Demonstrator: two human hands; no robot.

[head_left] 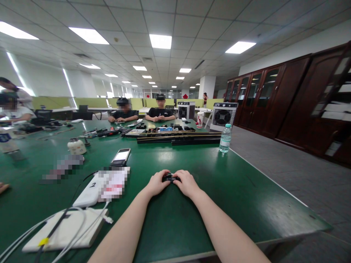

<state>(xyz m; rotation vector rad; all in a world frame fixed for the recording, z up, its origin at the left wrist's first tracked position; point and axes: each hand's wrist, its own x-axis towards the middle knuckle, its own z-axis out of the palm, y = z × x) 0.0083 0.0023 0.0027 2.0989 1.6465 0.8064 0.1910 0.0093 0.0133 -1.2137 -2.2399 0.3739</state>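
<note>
Nearest the camera, two bare forearms [124, 230] reach over the glossy green tabletop [175, 223] toward a small black object with a bright metallic glint [169, 178], held between the hands at or just above the surface; which, I cannot tell. The left hand [159, 182] is curled, thumb and fingers closed on one end, and the right hand [187, 182] clasps the other likewise, while a flat white slab marked "2" [87, 191] lies off to the left.

Left fingers [163, 173] and right fingers [179, 173] hold a black object [170, 178]; bottle [225, 139] beyond.
</note>
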